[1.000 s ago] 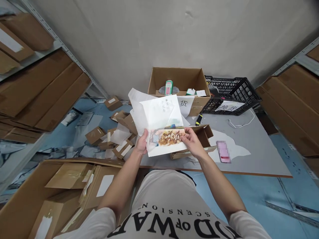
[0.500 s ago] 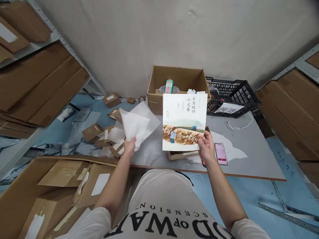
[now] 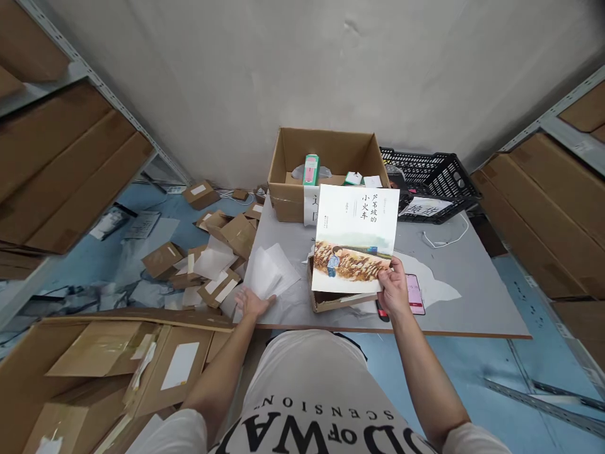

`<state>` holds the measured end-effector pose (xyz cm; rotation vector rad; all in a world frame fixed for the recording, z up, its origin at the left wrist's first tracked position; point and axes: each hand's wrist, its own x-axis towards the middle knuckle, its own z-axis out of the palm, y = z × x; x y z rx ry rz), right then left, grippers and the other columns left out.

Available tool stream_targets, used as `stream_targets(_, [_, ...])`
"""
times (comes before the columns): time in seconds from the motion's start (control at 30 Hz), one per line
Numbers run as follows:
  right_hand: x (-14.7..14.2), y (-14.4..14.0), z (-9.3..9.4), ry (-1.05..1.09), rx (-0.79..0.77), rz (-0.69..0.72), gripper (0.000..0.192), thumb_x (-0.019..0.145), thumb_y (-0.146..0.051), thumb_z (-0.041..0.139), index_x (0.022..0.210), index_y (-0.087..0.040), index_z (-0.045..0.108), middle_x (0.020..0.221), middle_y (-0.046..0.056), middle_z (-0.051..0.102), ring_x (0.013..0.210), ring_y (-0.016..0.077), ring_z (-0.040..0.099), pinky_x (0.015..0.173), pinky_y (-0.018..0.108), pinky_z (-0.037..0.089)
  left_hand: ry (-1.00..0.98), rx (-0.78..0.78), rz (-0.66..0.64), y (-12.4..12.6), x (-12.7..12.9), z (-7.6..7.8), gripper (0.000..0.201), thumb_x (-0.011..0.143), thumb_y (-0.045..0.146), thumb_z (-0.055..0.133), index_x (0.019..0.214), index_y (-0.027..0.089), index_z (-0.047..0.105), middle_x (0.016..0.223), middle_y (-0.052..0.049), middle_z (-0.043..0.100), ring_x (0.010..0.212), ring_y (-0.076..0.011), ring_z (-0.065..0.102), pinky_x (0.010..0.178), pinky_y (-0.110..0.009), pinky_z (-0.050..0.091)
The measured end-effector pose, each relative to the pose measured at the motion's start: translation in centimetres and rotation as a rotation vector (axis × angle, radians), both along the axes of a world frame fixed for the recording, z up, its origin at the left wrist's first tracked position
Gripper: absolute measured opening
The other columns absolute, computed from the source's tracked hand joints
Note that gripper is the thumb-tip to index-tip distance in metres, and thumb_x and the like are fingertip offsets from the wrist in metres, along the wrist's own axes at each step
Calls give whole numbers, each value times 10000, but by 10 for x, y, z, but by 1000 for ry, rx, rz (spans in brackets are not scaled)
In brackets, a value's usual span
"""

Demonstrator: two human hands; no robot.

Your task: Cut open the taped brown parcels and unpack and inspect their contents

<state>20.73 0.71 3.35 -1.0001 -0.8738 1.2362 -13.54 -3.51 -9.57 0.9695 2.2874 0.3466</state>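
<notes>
My right hand (image 3: 393, 285) grips the lower right corner of a picture book (image 3: 355, 236), its cover facing me with a child by a brown field. Under the book, partly covered, lies a shallow cardboard box (image 3: 331, 304) on the grey table (image 3: 425, 243). My left hand (image 3: 254, 304) has its fingers spread at the table's left edge. Just beyond them, white wrapping sheets (image 3: 276, 271) lie on the table. A phone (image 3: 416, 295) with a pink screen sits behind my right wrist, and a red and black object (image 3: 382, 311) is beside the box.
A large cardboard box (image 3: 288, 203) with small packages and a black plastic crate (image 3: 466, 189) stand at the table's back. Opened cartons (image 3: 239, 234) and wrappers litter the left floor. A big carton (image 3: 28, 359) is near my left arm; shelves (image 3: 85, 63) flank both sides.
My left hand has come down and let go of the white sheets, which now rest on the table. The book, still in my right hand, has tilted and lowered slightly.
</notes>
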Motion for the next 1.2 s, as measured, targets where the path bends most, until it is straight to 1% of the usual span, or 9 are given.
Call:
stream_targets(0.13, [1, 1, -5, 57, -39, 30, 454, 687, -378, 750, 1054, -297, 496, 972, 7, 687, 870, 195, 659, 794, 356, 524, -245, 482, 94, 11, 28, 39, 868, 769, 523, 592, 1440, 107, 233, 1502, -199, 256, 1390, -275, 256, 1130, -385, 222])
stream_targets(0.2, [-2, 0, -6, 52, -57, 37, 468, 683, -392, 752, 1056, -292, 487, 970, 18, 692, 894, 211, 659, 795, 369, 526, -617, 685, 5, 18, 49, 69, 728, 787, 590, 539, 1344, 137, 422, 1411, -183, 426, 1304, -273, 416, 1081, -383, 320])
stream_targets(0.3, [-9, -2, -6, 52, -76, 65, 484, 677, -413, 755, 1057, -288, 483, 976, 29, 698, 939, 231, 654, 803, 380, 525, -1095, 649, -88, 29, 83, 115, 725, 717, 516, 684, 1308, 159, 460, 1279, -180, 562, 1119, -280, 588, 929, -397, 469])
stream_targets(0.4, [-13, -5, -6, 87, -102, 127, 474, 685, -415, 749, 1056, -284, 485, 985, 33, 701, 949, 237, 654, 797, 379, 527, -1313, 568, -80, 36, 109, 140, 631, 711, 454, 718, 1226, 151, 515, 1096, -133, 673, 941, -250, 667, 810, -357, 532])
stream_targets(0.6, [-8, -13, -9, 81, -193, 206, 535, 701, -451, 726, 1135, -265, 474, 1016, 56, 698, 918, 247, 662, 762, 375, 535, -1364, 595, -21, 37, 120, 138, 464, 713, 382, 734, 1086, 164, 566, 1003, -78, 704, 795, -189, 687, 727, -308, 556])
stream_targets(0.8, [0, -13, -10, 10, -239, 230, 517, 741, -499, 668, 1158, -259, 479, 1039, 58, 685, 919, 244, 658, 729, 364, 550, -1367, 582, 10, 40, 126, 144, 508, 681, 367, 758, 1095, 148, 561, 958, -75, 709, 838, -210, 686, 770, -341, 556])
stream_targets(0.9, [5, -14, -6, -12, -262, 216, 478, 756, -490, 654, 1141, -273, 473, 1015, 48, 681, 868, 234, 666, 627, 338, 573, -1347, 588, 6, 42, 131, 149, 515, 666, 373, 769, 1086, 150, 570, 962, -78, 710, 899, -228, 676, 794, -344, 551])
stream_targets(1.03, [14, -15, 2, -55, -338, 345, 504, 780, -499, 619, 1216, -312, 448, 1146, 48, 622, 793, 219, 672, 422, 288, 560, -1338, 592, 10, 48, 137, 152, 500, 679, 374, 761, 1091, 165, 570, 975, -70, 710, 888, -223, 681, 788, -340, 551])
stream_targets(1.2, [36, 4, 16, -62, -235, 332, 527, 775, -458, 648, 1239, -287, 464, 1060, 63, 652, 647, 182, 663, 343, 250, 532, -1356, 500, -60, 59, 148, 158, 547, 691, 412, 749, 1135, 172, 539, 994, -83, 706, 866, -214, 690, 761, -319, 551])
